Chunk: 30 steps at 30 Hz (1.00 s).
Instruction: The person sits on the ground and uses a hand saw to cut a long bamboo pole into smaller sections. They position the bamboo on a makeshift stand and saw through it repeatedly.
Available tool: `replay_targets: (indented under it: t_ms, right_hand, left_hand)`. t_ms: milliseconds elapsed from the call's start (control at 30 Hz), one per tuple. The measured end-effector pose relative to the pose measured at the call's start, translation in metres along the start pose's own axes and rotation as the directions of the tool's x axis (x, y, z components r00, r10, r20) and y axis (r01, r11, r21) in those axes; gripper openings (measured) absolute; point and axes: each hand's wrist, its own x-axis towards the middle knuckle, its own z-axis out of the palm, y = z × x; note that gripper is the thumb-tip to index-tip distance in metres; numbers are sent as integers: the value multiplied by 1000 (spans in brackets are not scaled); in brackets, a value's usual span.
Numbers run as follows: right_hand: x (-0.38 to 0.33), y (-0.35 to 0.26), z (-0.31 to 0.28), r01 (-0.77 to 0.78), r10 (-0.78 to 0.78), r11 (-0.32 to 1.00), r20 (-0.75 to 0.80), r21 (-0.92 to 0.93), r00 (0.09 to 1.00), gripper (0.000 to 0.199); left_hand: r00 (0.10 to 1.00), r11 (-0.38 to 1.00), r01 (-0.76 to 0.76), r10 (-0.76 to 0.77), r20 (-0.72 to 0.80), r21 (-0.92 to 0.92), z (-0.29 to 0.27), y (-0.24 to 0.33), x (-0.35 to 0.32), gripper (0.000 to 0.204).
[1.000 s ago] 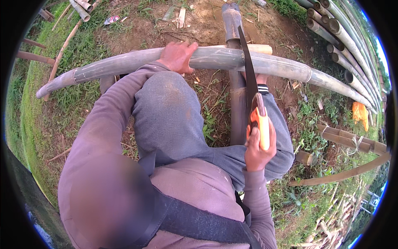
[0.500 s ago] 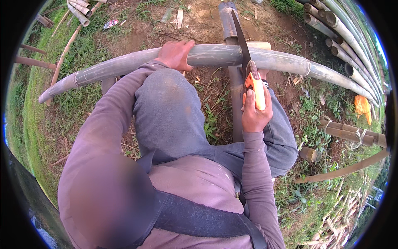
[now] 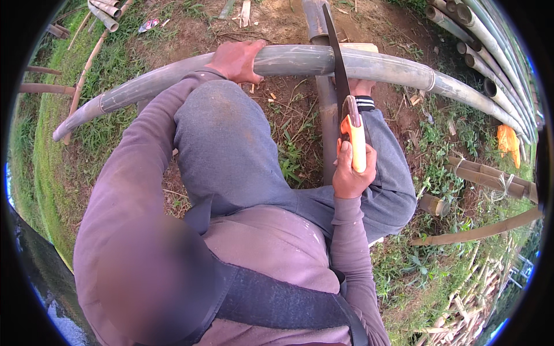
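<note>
A thick grey-green bamboo pole (image 3: 294, 60) lies crosswise in front of me, over another bamboo pole (image 3: 328, 109) that runs away from me. My left hand (image 3: 237, 60) is wrapped over the top of the crosswise pole, left of the crossing. In my right hand (image 3: 354, 173) is the orange handle of a handsaw (image 3: 340, 69). Its dark blade points away from me and lies across the bamboo near the crossing. The depth of any cut is hidden by the blade. My bent left knee is close behind the pole, and my right foot is beneath it, beside the crossing.
Stacked bamboo poles (image 3: 487, 52) fill the far right. An orange plastic bag (image 3: 508, 144), tied bamboo pieces (image 3: 490, 176) and a bamboo strip (image 3: 479, 229) lie at right. Split offcuts (image 3: 461, 308) are heaped at lower right. More cut poles (image 3: 107, 11) lie at far left.
My right hand has drawn the saw slightly back toward me. The pole and my left hand appear a little higher in the picture, as the whole view has shifted.
</note>
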Motion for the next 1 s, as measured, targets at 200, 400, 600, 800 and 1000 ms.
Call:
replay_targets:
  t_ms: [200,400,600,800,1000]
  right_hand:
    - [-34,-12,-43,-18,17,999,21,41,1000,23]
    - [54,12,29,-108,106,992,29,65,994,26]
    - [30,15,13,-98,77,957,88,271,993,35]
    - [124,-102,2,-176,158,982,209,71,965,37]
    - [41,-107,-50,-204,192,978,211,38,958,48]
  left_hand:
    - [997,999,-16,18,-75,28,4,9,-2,93]
    - [999,1000,7,-7,38,0,-12,11,-5,98]
    - [964,996,11,13,265,-87,-31,11,4,96]
    - [991,999,34,-28,128,-42,-13,18,-18,87]
    - [998,1000,26,-25,57,-16,-9,9,-13,86]
